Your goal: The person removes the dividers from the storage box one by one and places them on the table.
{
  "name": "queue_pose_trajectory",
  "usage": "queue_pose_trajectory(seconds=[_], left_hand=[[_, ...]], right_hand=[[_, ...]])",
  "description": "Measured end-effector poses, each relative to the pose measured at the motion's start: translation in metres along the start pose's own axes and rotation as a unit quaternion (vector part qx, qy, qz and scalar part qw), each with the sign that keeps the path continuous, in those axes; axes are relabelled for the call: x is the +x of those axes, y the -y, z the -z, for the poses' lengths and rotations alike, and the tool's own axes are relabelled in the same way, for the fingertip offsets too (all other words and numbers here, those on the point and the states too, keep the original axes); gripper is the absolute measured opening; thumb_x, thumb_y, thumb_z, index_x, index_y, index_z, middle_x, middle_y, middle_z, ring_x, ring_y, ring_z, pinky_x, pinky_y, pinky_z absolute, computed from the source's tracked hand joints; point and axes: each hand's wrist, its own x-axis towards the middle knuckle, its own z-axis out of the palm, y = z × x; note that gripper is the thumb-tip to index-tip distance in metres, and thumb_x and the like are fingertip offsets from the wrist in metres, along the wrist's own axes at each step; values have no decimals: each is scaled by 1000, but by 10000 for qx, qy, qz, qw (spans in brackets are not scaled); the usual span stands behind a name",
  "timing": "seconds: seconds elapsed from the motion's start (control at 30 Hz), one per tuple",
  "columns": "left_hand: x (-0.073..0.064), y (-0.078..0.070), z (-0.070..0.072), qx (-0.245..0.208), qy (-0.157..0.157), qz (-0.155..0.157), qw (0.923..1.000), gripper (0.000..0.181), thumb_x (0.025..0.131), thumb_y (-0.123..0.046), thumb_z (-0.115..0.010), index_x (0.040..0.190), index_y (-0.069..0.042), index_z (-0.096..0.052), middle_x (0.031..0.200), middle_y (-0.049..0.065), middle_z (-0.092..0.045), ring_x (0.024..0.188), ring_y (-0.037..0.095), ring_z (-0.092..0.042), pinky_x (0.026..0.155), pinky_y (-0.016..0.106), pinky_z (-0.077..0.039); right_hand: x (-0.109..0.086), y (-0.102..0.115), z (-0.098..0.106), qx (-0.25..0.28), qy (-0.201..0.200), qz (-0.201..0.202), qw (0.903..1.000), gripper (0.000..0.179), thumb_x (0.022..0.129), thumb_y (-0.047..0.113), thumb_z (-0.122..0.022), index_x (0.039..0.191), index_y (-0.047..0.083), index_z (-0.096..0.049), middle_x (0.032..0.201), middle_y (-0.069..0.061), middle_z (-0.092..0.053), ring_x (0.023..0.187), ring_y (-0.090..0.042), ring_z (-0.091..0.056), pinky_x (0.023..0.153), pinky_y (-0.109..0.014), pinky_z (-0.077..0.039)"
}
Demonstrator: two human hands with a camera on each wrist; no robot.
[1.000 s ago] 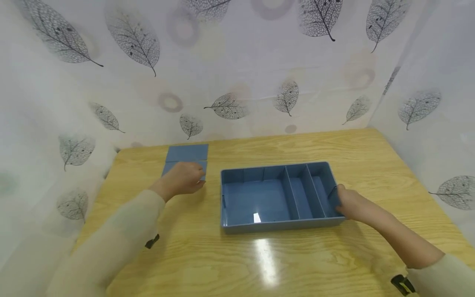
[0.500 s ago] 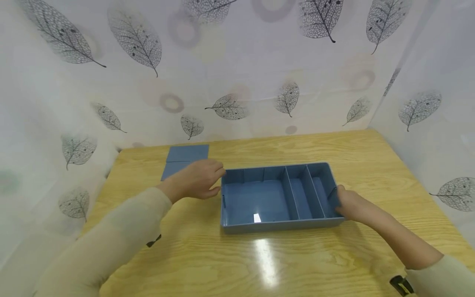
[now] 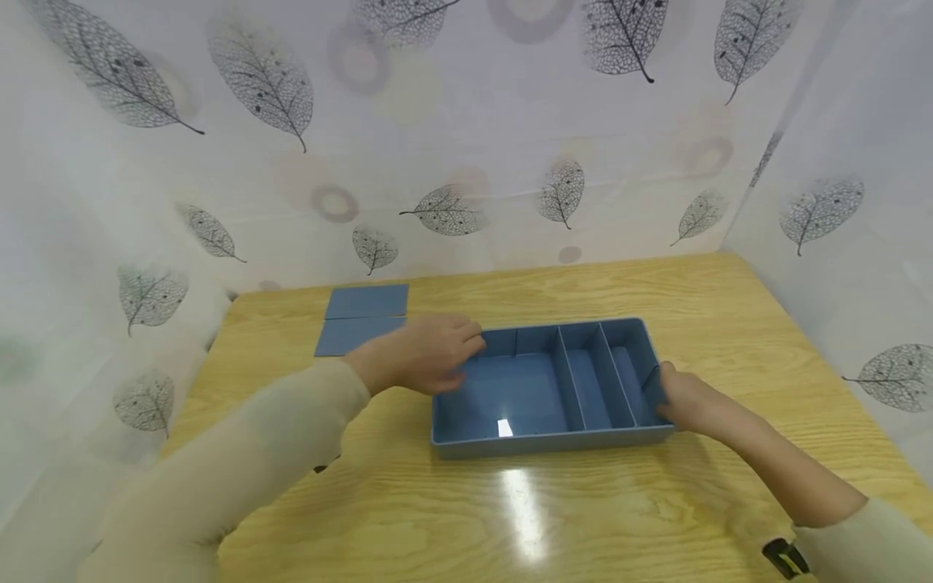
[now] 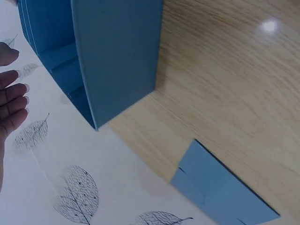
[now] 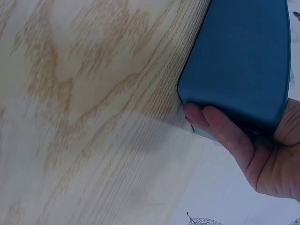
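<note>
A blue plastic storage box (image 3: 554, 443) rests on the wooden table, with two thin dividers (image 3: 573, 379) making narrow compartments toward its right end. My left hand (image 3: 428, 353) hovers over the box's far left corner, its fingers loosely bent. In the left wrist view, that left hand (image 4: 10, 101) holds nothing and is apart from the box (image 4: 122, 61). At the other end, my right hand (image 3: 696, 401) grips the box's right wall. The right wrist view has its fingers (image 5: 229, 131) pressed along the outside of that end wall; the thumb is mostly hidden.
Two flat blue panels (image 3: 368, 301) lie one behind the other on the table (image 3: 364, 486), left of the box; the left wrist view shows slots in a panel (image 4: 225, 185). A leaf-patterned white curtain (image 3: 481, 138) surrounds the table's back and sides.
My left hand has moved right, from over the near panel to the left end of the box. My right hand keeps its grip, and the box has stayed in place.
</note>
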Motion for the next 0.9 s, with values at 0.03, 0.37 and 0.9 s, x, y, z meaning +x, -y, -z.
queue_pose_trajectory(seconds=[0.03,0.37,0.9], left_hand=[[4,-1,1,18,74,-38,10000,38,80,-33,-66,102,-3,-58,90,5,-57,79,18,-52,74,30,-48],[40,-9,8,341,1008,-468,9932,41,89,-39,-54,112,-5,-57,103,5,-59,91,18,-54,84,30,-47],[75,-6,16,101,1191,-860,9891,34,89,-30,-55,112,-4,-57,105,6,-59,90,21,-53,85,32,-45]], right_hand=[[0,0,0,11,4,0,10000,36,83,-4,-60,99,-17,-30,67,-14,-51,55,-19,-52,50,-32,-45],[-1,1,0,63,44,-51,10000,38,83,-4,-59,101,-18,-29,67,-14,-51,56,-19,-51,51,-32,-45],[1,0,0,-121,2,-6,9999,39,83,-4,-61,100,-19,-30,65,-14,-52,55,-20,-52,50,-32,-44]])
